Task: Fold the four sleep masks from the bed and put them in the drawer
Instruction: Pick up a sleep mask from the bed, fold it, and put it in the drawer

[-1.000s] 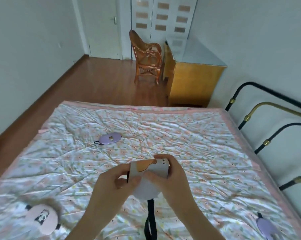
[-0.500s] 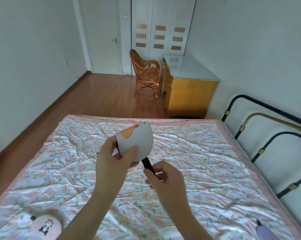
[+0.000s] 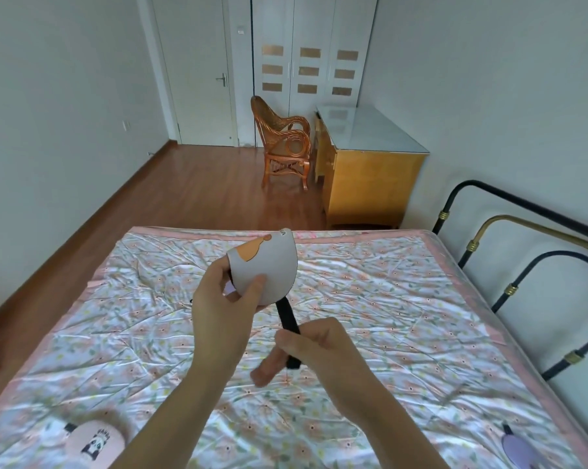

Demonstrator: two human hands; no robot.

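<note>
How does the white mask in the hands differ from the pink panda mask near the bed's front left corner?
The white mask is folded and held up above the bed by the left hand, while the pink panda mask lies on the quilt. The white one carries an orange patch, the pink one a panda print. The white one's black strap is gripped by the right hand. Both have dark straps.

The grey sleep mask (image 3: pixel 267 270), folded in half with an orange patch at its upper edge, stands upright in the left hand's (image 3: pixel 223 313) pinch. Its black strap (image 3: pixel 287 324) runs down-right from the fold into the right hand's (image 3: pixel 314 350) grip. A pink panda mask (image 3: pixel 94 446) lies flat far below-left of that pinch, a purple mask (image 3: pixel 519 451) far below-right.
</note>
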